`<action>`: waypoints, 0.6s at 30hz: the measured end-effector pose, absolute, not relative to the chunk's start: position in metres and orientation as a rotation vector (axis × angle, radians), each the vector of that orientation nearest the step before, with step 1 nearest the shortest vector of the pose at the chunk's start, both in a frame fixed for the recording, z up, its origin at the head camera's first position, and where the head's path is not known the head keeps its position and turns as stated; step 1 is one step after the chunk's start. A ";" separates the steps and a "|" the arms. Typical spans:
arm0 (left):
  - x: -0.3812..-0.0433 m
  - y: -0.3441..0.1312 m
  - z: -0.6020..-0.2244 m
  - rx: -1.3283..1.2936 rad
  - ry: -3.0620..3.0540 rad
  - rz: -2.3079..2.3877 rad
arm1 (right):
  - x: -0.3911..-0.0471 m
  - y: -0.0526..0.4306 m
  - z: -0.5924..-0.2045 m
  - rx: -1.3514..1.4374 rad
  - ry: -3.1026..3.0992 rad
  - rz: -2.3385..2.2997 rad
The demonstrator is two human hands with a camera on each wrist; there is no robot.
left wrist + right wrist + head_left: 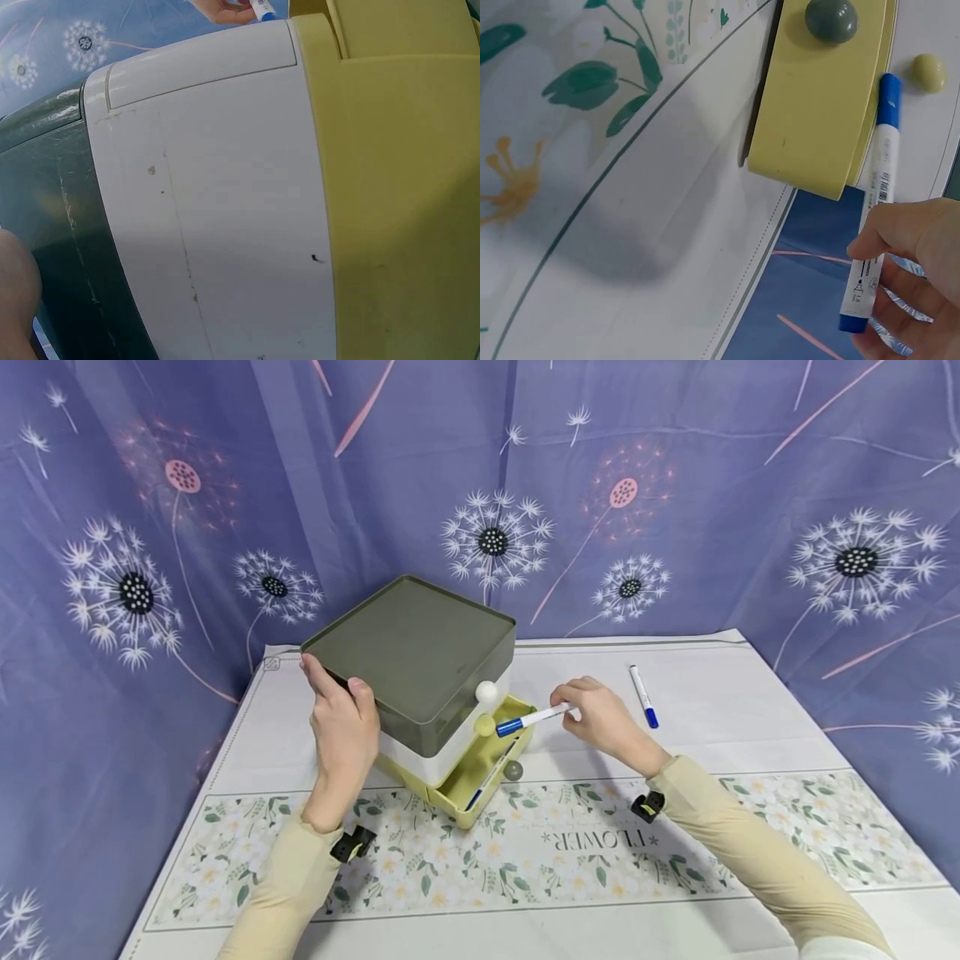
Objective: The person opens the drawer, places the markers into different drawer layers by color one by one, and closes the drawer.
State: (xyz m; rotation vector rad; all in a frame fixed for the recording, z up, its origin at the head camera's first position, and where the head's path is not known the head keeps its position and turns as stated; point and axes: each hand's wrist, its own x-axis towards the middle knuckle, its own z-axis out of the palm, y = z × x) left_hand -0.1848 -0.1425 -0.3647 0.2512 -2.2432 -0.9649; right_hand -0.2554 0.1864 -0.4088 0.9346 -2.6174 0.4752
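A small desktop drawer unit has a dark green top tier (420, 652), a white middle tier (217, 195) and a yellow bottom drawer (465, 814), which is pulled out. Inside the drawer lies a slim white marker (491, 777) with blue on it, partly hidden by the tiers above. My left hand (341, 727) rests against the unit's left side, thumb at the top edge. My right hand (603, 718) pinches a white whiteboard marker (883, 165) with a blue cap, between thumb and fingers. The capped end points left, over the open drawer beside the pale yellow knob (485, 725).
Another blue-capped marker (642, 695) lies on the table to the right of my right hand. A white knob (487, 693) and a grey knob (513, 770) stick out from the drawer fronts. A purple dandelion curtain (562, 485) hangs behind the white floral tablecloth (600, 910).
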 end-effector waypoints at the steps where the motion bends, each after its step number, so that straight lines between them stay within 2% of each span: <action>1: -0.185 -0.143 -0.365 0.251 -2.241 -0.966 | -0.255 0.186 -0.409 0.953 -2.610 0.471; 18: -0.187 -0.144 -0.366 0.243 -2.237 -0.978 | -0.255 0.164 -0.414 1.328 -2.456 0.458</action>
